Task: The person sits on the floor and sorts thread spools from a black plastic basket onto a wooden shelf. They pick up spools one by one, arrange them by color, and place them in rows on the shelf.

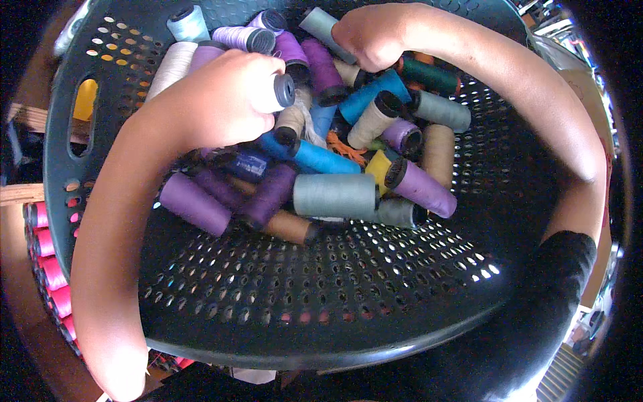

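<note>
A dark perforated plastic basket [321, 335] holds many thread spools in purple, blue, grey, beige and green. My left hand [231, 97] is closed around a white thread spool [274, 94], whose black end pokes out past the fingers. Farther back, my right hand [375, 37] is closed on a grey-green thread spool [321, 28]; the fingers' far side is hidden. Below the hands lie a blue spool [328, 158], a large pale grey spool [335, 194] and a purple spool [195, 203]. A beige spool [439, 155] rests toward the right.
Orange loose thread [346, 149] and a yellow piece [380, 166] lie among the spools. The basket has a handle slot [84, 117] at its left. Outside it, pink spools [53, 271] stand in a row at the left, and a cardboard surface [586, 87] is at the right.
</note>
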`<state>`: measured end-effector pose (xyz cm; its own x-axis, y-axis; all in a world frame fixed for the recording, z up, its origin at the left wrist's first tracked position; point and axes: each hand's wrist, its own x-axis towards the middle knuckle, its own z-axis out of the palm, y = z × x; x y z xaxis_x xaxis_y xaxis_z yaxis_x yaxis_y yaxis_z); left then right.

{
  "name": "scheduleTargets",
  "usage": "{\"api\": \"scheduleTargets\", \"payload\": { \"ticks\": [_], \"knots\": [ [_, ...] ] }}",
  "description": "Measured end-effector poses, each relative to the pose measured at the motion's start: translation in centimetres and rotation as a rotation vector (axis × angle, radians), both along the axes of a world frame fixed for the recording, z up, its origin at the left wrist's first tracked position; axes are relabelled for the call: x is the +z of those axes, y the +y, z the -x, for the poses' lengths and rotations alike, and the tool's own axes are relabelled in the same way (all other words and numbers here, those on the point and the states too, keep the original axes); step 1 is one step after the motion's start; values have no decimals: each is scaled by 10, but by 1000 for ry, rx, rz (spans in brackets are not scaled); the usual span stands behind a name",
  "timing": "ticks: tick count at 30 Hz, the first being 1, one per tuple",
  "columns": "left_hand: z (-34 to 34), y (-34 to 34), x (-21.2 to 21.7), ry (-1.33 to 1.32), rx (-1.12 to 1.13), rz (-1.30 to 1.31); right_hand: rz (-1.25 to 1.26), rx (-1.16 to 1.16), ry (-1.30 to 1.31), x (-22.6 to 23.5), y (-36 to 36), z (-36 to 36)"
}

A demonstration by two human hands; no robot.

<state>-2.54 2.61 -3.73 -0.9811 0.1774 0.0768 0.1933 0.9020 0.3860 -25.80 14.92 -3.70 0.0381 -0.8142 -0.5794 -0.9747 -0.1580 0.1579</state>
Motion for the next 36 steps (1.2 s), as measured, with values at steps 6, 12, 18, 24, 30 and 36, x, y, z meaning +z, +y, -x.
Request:
{"api": "scheduleTargets", "payload": {
  "ticks": [6,12,18,24,30,36],
  "knots": [
    [-12,29,-22,-240,21,99,245,-261,-29,-9,6,-6],
    [-7,58,-3,-648,76,224,417,-278,-102,-45,-4,31],
    [-8,55,-10,-683,91,198,566,-355,-176,-66,-18,40],
    [0,33,-11,-566,48,87,27,-230,-301,-11,-16,23],
    [-11,-4,34,-185,178,72,-330,-258,-102,30,11,21],
    [-24,-23,49,24,159,184,-252,-229,82,-3,21,42]
  ]
}}
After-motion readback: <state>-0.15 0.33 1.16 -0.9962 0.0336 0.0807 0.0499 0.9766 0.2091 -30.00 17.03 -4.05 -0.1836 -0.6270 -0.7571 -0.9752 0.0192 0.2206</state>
